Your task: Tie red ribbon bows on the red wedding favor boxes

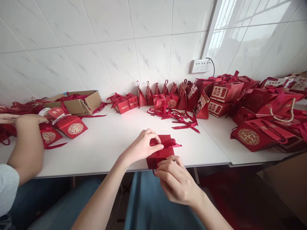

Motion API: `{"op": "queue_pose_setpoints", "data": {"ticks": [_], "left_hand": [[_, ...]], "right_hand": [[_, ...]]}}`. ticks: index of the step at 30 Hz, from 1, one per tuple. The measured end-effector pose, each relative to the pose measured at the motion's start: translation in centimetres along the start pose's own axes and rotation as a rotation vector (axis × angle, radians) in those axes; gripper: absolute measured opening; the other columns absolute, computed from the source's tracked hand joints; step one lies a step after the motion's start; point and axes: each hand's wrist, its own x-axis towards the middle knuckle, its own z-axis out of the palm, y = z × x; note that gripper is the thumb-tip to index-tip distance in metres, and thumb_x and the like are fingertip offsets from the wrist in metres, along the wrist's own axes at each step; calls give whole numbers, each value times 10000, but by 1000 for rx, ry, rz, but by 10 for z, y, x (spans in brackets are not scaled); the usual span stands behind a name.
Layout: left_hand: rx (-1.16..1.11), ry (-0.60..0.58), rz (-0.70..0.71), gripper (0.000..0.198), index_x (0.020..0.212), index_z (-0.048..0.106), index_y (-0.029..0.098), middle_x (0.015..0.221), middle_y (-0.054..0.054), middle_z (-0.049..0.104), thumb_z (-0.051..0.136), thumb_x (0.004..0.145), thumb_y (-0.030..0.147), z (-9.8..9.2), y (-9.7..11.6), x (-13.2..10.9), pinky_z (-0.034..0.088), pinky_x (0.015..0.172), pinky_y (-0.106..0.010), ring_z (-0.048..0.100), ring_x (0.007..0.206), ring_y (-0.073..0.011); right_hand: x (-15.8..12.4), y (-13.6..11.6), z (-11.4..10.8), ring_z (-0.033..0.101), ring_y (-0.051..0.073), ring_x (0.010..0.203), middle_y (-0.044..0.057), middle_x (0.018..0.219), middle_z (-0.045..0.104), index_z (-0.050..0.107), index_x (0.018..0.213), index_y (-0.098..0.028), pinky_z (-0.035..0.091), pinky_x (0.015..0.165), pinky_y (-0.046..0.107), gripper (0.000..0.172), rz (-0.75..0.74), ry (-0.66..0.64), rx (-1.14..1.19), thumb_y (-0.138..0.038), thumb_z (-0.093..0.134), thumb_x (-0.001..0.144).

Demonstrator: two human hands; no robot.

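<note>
A small red gift box point(160, 154) with a red ribbon bow point(168, 143) rests at the front edge of the white table point(115, 140). My left hand point(143, 146) pinches the ribbon on top of the box, fingers closed. My right hand point(174, 182) grips the box's near lower side, fingers curled round it. Both hands touch the same box.
Another person's arm point(26, 143) reaches over red boxes point(72, 126) at the left, next to a cardboard carton point(79, 102). Small red boxes and pouches point(168, 95) line the tiled wall, loose ribbons point(177, 118) in front. Larger red boxes and bags point(259, 108) pile up at the right.
</note>
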Motion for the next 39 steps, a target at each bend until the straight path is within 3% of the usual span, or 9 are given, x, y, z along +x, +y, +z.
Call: {"op": "queue_pose_setpoints", "data": {"ticks": [3, 6, 9, 11, 15, 22, 32, 36, 39], "left_hand": [[-11, 18, -13, 175, 763, 618, 210, 968, -50, 563, 585, 806, 377, 3, -2, -1, 409, 896, -378, 510, 1004, -235], [-36, 23, -48, 195, 779, 605, 220, 988, -38, 557, 561, 821, 405, 7, -2, -2, 404, 903, -373, 499, 1025, -232], [-48, 36, -69, 183, 771, 584, 222, 986, -27, 551, 547, 829, 392, 9, -1, -3, 398, 912, -370, 491, 1041, -230], [-50, 41, -70, 173, 770, 573, 222, 976, -27, 546, 544, 831, 381, 9, 0, -4, 394, 914, -372, 484, 1047, -232], [-45, 59, -69, 163, 769, 560, 221, 974, -26, 536, 543, 831, 371, 11, -1, -4, 392, 913, -367, 474, 1048, -230], [-18, 106, -51, 161, 771, 545, 220, 928, -15, 524, 531, 847, 362, 15, -1, -4, 392, 907, -355, 471, 1029, -215], [-3, 143, -74, 154, 753, 558, 213, 908, -13, 524, 536, 841, 337, 18, 0, -1, 391, 916, -363, 478, 1006, -210], [-19, 132, -78, 180, 766, 563, 219, 915, -15, 523, 526, 849, 374, 16, -1, -1, 396, 914, -357, 473, 1026, -212], [-34, 121, -83, 202, 765, 565, 222, 920, -15, 532, 511, 856, 395, 15, 0, -2, 399, 911, -352, 475, 1035, -212]], "right_hand": [[-5, 7, -10, 593, 183, 659, 38, 723, 598, 537, 952, -195, 478, 644, 377, 236, 60, 130, 145, -92, 419, 775], [-7, 29, -17, 582, 204, 744, 67, 794, 591, 552, 908, -206, 465, 643, 365, 152, 518, 317, 130, -217, 407, 866], [-4, 56, -17, 583, 213, 826, 80, 881, 615, 582, 907, -197, 461, 713, 369, 315, 1036, 154, 248, -442, 385, 902], [-1, 67, -16, 567, 193, 752, 55, 789, 604, 585, 809, -185, 447, 684, 337, 407, 1168, 8, 453, -538, 393, 870], [5, 61, -19, 441, 129, 614, -22, 611, 462, 451, 603, -196, 386, 650, 277, 363, 1194, -7, 692, -492, 505, 805], [7, 22, -32, 296, 98, 493, -51, 506, 376, 424, 557, -197, 244, 498, 243, 361, 1250, -105, 640, -457, 472, 802], [8, 3, -37, 478, 128, 478, -5, 409, 508, 597, 562, -173, 379, 570, 266, 370, 1267, -49, 1002, -370, 422, 822], [4, 16, -45, 389, 102, 429, -22, 386, 440, 541, 494, -181, 335, 519, 254, 413, 1239, -89, 782, -397, 423, 826], [5, 36, -51, 341, 99, 435, -31, 422, 390, 500, 497, -186, 293, 483, 253, 473, 1252, 26, 472, -518, 423, 824]]}}
